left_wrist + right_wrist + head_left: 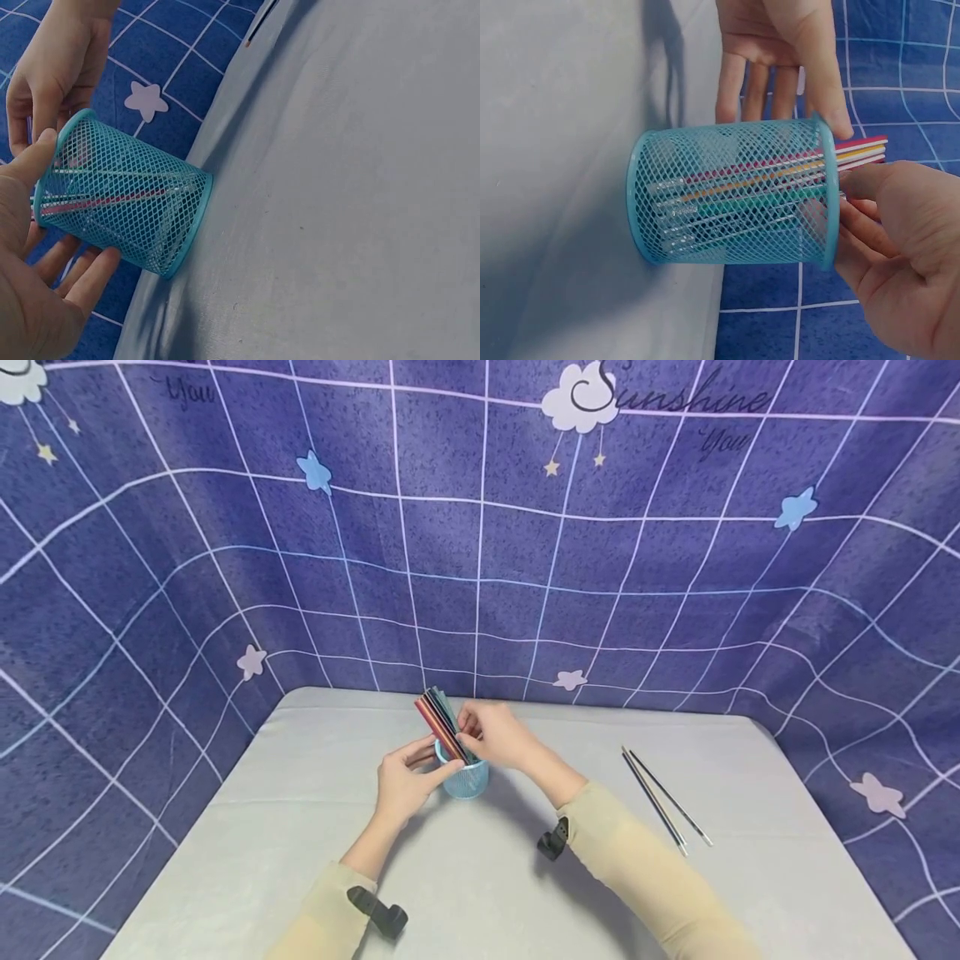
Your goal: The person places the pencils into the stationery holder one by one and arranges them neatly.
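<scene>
A light-blue mesh pencil cup stands on the table, holding several coloured pencils that lean to the left. My left hand grips the cup near its rim, thumb on the near side and fingers round the left. In the left wrist view the thumb of that hand lies along the rim. Above the cup's right side, my right hand has its fingers bent and pinches among the pencils. From the right wrist the pencils stick out past the rim beside the right hand; its fingertips are partly hidden.
Several loose thin pencils lie on the pale cloth-covered table to the right of my right forearm. A blue-purple curtain with a grid and stars hangs behind the table and at both sides.
</scene>
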Demonstrator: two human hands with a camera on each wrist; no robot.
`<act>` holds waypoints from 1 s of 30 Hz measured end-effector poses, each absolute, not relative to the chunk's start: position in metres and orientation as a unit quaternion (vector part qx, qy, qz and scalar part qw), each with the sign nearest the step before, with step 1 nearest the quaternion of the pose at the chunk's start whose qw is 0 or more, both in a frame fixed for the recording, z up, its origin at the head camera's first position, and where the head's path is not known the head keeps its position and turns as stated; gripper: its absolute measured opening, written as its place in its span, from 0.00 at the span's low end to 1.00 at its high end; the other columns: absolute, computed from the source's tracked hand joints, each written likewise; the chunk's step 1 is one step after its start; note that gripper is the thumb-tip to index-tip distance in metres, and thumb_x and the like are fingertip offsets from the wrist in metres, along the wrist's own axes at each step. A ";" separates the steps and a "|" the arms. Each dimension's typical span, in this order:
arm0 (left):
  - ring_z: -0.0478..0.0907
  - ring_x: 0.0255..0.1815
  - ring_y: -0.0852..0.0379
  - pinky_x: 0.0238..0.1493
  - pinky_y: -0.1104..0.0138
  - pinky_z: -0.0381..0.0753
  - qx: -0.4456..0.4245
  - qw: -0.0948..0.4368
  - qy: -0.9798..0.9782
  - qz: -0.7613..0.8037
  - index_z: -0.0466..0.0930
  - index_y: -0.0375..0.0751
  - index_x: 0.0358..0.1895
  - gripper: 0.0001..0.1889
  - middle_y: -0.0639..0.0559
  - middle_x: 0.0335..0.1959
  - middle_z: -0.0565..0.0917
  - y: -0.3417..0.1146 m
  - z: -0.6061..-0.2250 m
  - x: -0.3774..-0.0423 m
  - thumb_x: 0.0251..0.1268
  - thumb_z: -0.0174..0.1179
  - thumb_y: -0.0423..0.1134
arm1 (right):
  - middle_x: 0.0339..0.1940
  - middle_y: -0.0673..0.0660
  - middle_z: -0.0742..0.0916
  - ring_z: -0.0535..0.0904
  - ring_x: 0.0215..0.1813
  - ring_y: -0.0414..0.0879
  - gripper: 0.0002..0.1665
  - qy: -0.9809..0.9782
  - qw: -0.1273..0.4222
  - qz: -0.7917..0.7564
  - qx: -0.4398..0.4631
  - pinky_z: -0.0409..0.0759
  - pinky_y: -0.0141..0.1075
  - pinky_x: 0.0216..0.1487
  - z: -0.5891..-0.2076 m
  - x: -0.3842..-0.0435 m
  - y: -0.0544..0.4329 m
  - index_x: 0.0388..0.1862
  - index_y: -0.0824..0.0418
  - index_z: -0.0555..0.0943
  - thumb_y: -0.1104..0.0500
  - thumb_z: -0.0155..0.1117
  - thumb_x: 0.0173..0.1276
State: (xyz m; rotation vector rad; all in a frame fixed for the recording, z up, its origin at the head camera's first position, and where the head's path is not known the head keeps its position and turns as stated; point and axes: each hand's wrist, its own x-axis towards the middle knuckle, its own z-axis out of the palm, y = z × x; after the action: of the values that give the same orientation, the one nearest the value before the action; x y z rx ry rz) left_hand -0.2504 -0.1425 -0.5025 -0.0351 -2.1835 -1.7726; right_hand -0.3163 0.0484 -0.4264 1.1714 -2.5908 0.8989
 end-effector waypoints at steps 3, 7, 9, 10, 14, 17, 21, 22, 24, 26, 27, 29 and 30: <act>0.91 0.54 0.40 0.63 0.50 0.90 -0.014 0.166 -0.769 -0.617 0.85 0.32 0.63 0.33 0.35 0.53 0.91 -0.142 -0.503 -0.251 0.52 0.85 0.36 | 0.34 0.56 0.91 0.89 0.36 0.44 0.06 -0.871 0.076 0.290 0.389 0.87 0.24 0.38 -0.428 -0.316 0.044 0.40 0.62 0.80 0.64 0.72 0.71; 0.92 0.54 0.41 0.63 0.51 0.90 -0.012 0.167 -0.773 -0.612 0.85 0.33 0.63 0.33 0.36 0.52 0.92 -0.142 -0.503 -0.250 0.52 0.85 0.37 | 0.34 0.56 0.92 0.89 0.37 0.44 0.07 -0.876 0.073 0.277 0.389 0.88 0.25 0.39 -0.427 -0.314 0.040 0.41 0.63 0.82 0.63 0.73 0.72; 0.92 0.54 0.42 0.63 0.51 0.90 -0.010 0.165 -0.775 -0.610 0.85 0.34 0.63 0.33 0.37 0.52 0.92 -0.142 -0.502 -0.250 0.52 0.85 0.38 | 0.34 0.56 0.92 0.90 0.37 0.45 0.07 -0.876 0.073 0.272 0.391 0.88 0.25 0.38 -0.426 -0.314 0.040 0.41 0.63 0.82 0.63 0.73 0.71; 0.92 0.54 0.42 0.63 0.51 0.90 -0.008 0.164 -0.775 -0.610 0.85 0.34 0.62 0.33 0.37 0.52 0.92 -0.142 -0.502 -0.250 0.51 0.85 0.39 | 0.34 0.56 0.92 0.90 0.37 0.45 0.07 -0.876 0.073 0.271 0.392 0.88 0.25 0.38 -0.426 -0.314 0.040 0.41 0.63 0.82 0.63 0.73 0.71; 0.91 0.54 0.42 0.64 0.53 0.90 -0.005 0.162 -0.778 -0.607 0.86 0.35 0.62 0.33 0.38 0.52 0.92 -0.143 -0.502 -0.250 0.50 0.86 0.40 | 0.34 0.56 0.92 0.90 0.36 0.45 0.06 -0.872 0.079 0.288 0.388 0.88 0.25 0.39 -0.423 -0.314 0.042 0.40 0.63 0.83 0.64 0.73 0.71; 0.91 0.54 0.42 0.64 0.54 0.90 -0.004 0.164 -0.778 -0.607 0.86 0.34 0.62 0.34 0.37 0.53 0.92 -0.143 -0.502 -0.250 0.50 0.86 0.39 | 0.33 0.57 0.92 0.90 0.35 0.45 0.04 -0.865 0.095 0.311 0.382 0.89 0.25 0.38 -0.417 -0.315 0.047 0.40 0.64 0.83 0.66 0.71 0.70; 0.92 0.53 0.42 0.63 0.54 0.91 -0.002 0.174 -0.775 -0.607 0.86 0.34 0.62 0.34 0.37 0.53 0.92 -0.144 -0.502 -0.250 0.49 0.86 0.38 | 0.33 0.57 0.92 0.90 0.34 0.46 0.04 -0.861 0.127 0.320 0.375 0.89 0.25 0.36 -0.405 -0.318 0.059 0.41 0.63 0.84 0.67 0.70 0.69; 0.92 0.53 0.42 0.63 0.54 0.91 -0.002 0.176 -0.775 -0.607 0.86 0.34 0.62 0.34 0.37 0.53 0.92 -0.144 -0.502 -0.250 0.49 0.86 0.38 | 0.33 0.57 0.92 0.90 0.34 0.46 0.04 -0.861 0.134 0.319 0.373 0.89 0.25 0.36 -0.402 -0.318 0.063 0.41 0.63 0.84 0.67 0.70 0.69; 0.92 0.53 0.41 0.62 0.53 0.91 -0.002 0.178 -0.774 -0.607 0.86 0.34 0.62 0.34 0.37 0.52 0.92 -0.143 -0.502 -0.250 0.49 0.86 0.38 | 0.34 0.57 0.92 0.90 0.35 0.47 0.04 -0.862 0.144 0.318 0.368 0.90 0.27 0.36 -0.395 -0.317 0.073 0.42 0.64 0.84 0.66 0.70 0.70; 0.92 0.53 0.41 0.63 0.53 0.91 -0.002 0.174 -0.774 -0.609 0.85 0.34 0.62 0.34 0.36 0.52 0.92 -0.143 -0.502 -0.250 0.49 0.86 0.39 | 0.34 0.57 0.92 0.90 0.35 0.48 0.05 -0.864 0.148 0.319 0.360 0.92 0.30 0.36 -0.389 -0.315 0.084 0.43 0.64 0.84 0.66 0.70 0.70; 0.92 0.53 0.41 0.63 0.53 0.91 -0.001 0.172 -0.772 -0.612 0.86 0.34 0.62 0.34 0.36 0.52 0.92 -0.143 -0.502 -0.250 0.49 0.86 0.39 | 0.34 0.57 0.92 0.90 0.35 0.48 0.05 -0.866 0.149 0.319 0.355 0.92 0.32 0.36 -0.387 -0.314 0.091 0.44 0.64 0.84 0.66 0.70 0.70; 0.91 0.53 0.40 0.63 0.52 0.90 0.001 0.167 -0.771 -0.615 0.86 0.34 0.62 0.34 0.36 0.52 0.92 -0.142 -0.504 -0.250 0.49 0.86 0.39 | 0.34 0.57 0.92 0.90 0.35 0.48 0.06 -0.870 0.151 0.319 0.344 0.93 0.36 0.37 -0.383 -0.311 0.105 0.44 0.64 0.84 0.65 0.70 0.70; 0.91 0.53 0.40 0.63 0.52 0.90 0.001 0.165 -0.770 -0.616 0.85 0.34 0.62 0.34 0.35 0.52 0.92 -0.142 -0.504 -0.251 0.49 0.86 0.39 | 0.34 0.57 0.92 0.90 0.34 0.47 0.06 -0.872 0.156 0.316 0.340 0.93 0.37 0.37 -0.381 -0.310 0.112 0.44 0.64 0.84 0.65 0.70 0.70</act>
State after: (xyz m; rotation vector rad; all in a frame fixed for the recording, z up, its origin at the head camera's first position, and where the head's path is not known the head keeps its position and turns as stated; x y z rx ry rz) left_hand -0.2507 -0.1421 -0.5039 0.0035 -2.1936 -1.7559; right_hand -0.3099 0.1118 -0.3810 0.9723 -2.4968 0.9042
